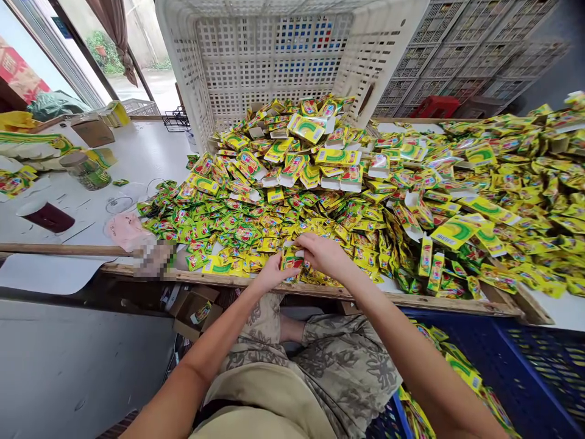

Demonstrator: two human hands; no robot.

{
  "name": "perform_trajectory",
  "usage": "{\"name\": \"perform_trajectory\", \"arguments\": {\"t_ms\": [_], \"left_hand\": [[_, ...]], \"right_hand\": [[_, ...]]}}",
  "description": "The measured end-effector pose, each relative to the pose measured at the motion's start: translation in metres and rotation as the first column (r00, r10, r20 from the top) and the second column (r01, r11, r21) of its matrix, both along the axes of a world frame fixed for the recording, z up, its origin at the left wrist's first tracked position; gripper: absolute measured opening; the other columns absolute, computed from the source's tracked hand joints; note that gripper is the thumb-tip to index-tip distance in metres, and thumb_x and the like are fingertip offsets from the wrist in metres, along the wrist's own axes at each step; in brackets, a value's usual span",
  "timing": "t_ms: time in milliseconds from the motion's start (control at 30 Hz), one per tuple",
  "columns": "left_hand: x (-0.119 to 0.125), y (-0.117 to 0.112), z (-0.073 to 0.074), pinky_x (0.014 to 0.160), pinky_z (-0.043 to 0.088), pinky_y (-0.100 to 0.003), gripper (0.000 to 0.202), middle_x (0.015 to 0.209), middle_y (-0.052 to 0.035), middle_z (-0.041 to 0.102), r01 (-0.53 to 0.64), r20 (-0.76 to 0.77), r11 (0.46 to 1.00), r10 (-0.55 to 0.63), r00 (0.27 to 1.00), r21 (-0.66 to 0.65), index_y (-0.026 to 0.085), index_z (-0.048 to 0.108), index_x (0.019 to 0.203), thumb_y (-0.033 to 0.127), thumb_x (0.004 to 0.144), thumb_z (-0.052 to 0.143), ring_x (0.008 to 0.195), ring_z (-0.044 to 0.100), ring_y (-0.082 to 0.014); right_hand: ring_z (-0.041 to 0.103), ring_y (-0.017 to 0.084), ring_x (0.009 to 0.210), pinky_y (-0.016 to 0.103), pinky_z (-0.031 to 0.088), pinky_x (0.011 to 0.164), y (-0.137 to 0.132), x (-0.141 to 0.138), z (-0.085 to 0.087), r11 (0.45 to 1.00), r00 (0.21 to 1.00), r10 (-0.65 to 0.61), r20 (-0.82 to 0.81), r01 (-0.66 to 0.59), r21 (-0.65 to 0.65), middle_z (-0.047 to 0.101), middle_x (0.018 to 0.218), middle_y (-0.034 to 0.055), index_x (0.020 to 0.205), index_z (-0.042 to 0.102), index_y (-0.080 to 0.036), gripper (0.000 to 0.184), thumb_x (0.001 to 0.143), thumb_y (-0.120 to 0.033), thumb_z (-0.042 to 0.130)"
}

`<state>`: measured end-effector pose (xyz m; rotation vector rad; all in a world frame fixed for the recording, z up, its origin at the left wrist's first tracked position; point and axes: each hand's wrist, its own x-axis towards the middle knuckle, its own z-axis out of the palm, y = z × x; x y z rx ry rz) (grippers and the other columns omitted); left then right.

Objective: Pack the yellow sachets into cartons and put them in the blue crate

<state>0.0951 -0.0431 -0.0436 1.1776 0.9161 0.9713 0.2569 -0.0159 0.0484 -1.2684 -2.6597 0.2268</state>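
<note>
At the table's front edge, my left hand (273, 272) closes on a small yellow, red and green carton (291, 263). My right hand (325, 254) pinches the same carton at its upper end; the fingers partly hide it. Around both hands lie many small shiny yellow and green packets (249, 233), heaped loosely. Behind them, more printed cartons (308, 129) are piled up, several with open white end flaps.
A white plastic crate (201, 79) lies tipped behind the pile, its mouth toward me. At left are a dark red cup (48, 216), a clear jar (86, 171) and a pink bag (125, 230). Blue crates (525, 360) with cartons stand low at right.
</note>
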Motion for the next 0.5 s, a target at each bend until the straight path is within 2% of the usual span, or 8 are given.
{"name": "perform_trajectory", "arguments": {"t_ms": [100,200,367,500], "left_hand": [[0.006,0.0,0.003,0.07,0.044,-0.027,0.055,0.08,-0.0014,0.062,-0.001,0.013,1.0,0.001,1.0,-0.01,0.012,0.06,0.095,0.045,0.056,0.081,0.071,0.055,-0.0134],[0.01,0.001,0.004,0.072,0.045,-0.028,0.055,0.081,-0.0019,0.063,0.008,0.026,1.0,-0.008,1.0,0.003,0.012,0.061,0.095,0.044,0.055,0.081,0.074,0.057,-0.0145],[0.011,0.002,0.006,0.084,0.045,-0.032,0.055,0.094,-0.0042,0.065,0.013,0.055,0.998,-0.016,0.998,0.055,0.014,0.063,0.098,0.042,0.055,0.081,0.088,0.059,-0.0185],[0.01,0.002,0.007,0.084,0.045,-0.032,0.052,0.088,-0.0034,0.066,0.01,0.045,0.998,-0.012,0.999,0.056,0.013,0.064,0.094,0.043,0.055,0.082,0.085,0.059,-0.0179]], "right_hand": [[0.06,0.016,0.079,0.024,0.039,0.067,0.002,0.004,0.013,0.981,0.994,0.1,-0.044,-0.106,-0.164,0.069,0.088,0.0062,0.095,0.066,-0.018,0.029,0.079,-0.006,0.046],[0.06,0.015,0.069,0.023,0.037,0.062,0.0,0.006,0.022,0.967,0.994,0.107,-0.029,-0.111,-0.232,0.07,0.079,0.0035,0.093,0.07,-0.021,0.029,0.08,-0.009,0.046],[0.06,0.015,0.065,0.023,0.039,0.061,-0.006,0.003,0.02,0.95,0.994,0.107,0.022,-0.095,-0.298,0.071,0.079,0.0029,0.096,0.071,-0.022,0.03,0.081,-0.013,0.047],[0.062,0.016,0.068,0.025,0.042,0.063,-0.01,0.001,0.016,0.945,0.995,0.095,-0.001,-0.091,-0.315,0.071,0.081,0.0044,0.096,0.071,-0.021,0.029,0.08,-0.014,0.048]]}}
